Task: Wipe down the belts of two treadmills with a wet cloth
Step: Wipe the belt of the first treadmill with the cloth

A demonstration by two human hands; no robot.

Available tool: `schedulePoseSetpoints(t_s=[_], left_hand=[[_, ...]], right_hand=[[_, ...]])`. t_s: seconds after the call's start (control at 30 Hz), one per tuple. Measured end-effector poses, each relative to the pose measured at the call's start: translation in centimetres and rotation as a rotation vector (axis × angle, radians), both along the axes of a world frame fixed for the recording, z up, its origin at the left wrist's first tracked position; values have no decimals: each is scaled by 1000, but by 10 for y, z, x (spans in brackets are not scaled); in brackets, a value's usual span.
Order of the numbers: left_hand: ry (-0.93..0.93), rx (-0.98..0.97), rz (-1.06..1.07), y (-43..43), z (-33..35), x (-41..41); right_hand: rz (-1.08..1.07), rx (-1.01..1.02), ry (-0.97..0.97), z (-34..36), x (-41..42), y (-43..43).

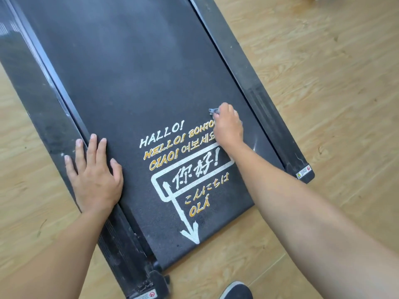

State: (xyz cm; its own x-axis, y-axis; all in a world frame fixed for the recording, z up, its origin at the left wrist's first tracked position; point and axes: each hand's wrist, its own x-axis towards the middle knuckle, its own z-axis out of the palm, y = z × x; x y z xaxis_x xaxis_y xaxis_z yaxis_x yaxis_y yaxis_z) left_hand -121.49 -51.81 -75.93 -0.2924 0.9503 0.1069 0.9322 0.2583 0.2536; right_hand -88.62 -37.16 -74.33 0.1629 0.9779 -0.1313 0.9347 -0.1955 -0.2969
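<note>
A black treadmill belt (129, 83) runs diagonally through the view, printed with white and yellow greetings and a white arrow near its near end. My right hand (227, 125) grips a small grey cloth (212, 111) and presses it on the belt's right side, just above the printed words. Most of the cloth is hidden under the hand. My left hand (95, 173) lies flat with straight spread fingers across the belt's left edge and the left side rail (43, 117).
The right side rail (259, 100) carries a warning sticker at its near end. Light wooden floor (323, 83) surrounds the treadmill. A dark shoe tip (236, 291) shows at the bottom edge near the treadmill's end.
</note>
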Motion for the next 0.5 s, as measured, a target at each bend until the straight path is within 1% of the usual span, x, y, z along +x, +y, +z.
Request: schedulePoseSetpoints(t_s=[0.07, 0.13, 0.23, 0.3, 0.37, 0.4, 0.5], left_hand=[[-5, 2, -2, 1, -1, -1], [-6, -2, -6, 3, -1, 0], [-2, -24, -4, 1, 2, -1], [-6, -36, -6, 1, 4, 0], [-14, -42, -9, 1, 5, 2], [-21, -48, -4, -2, 5, 4], [-17, -37, 4, 0, 6, 9]], right_hand=[[58, 6, -2, 0, -10, 36], [75, 6, 14, -2, 0, 36], [-55, 7, 25, -8, 46, -36], [-180, -57, -12, -9, 86, -104], [-292, -120, -33, -4, 116, -153], [-342, -136, -25, -2, 124, -167], [-392, -101, -12, 2, 114, -151]])
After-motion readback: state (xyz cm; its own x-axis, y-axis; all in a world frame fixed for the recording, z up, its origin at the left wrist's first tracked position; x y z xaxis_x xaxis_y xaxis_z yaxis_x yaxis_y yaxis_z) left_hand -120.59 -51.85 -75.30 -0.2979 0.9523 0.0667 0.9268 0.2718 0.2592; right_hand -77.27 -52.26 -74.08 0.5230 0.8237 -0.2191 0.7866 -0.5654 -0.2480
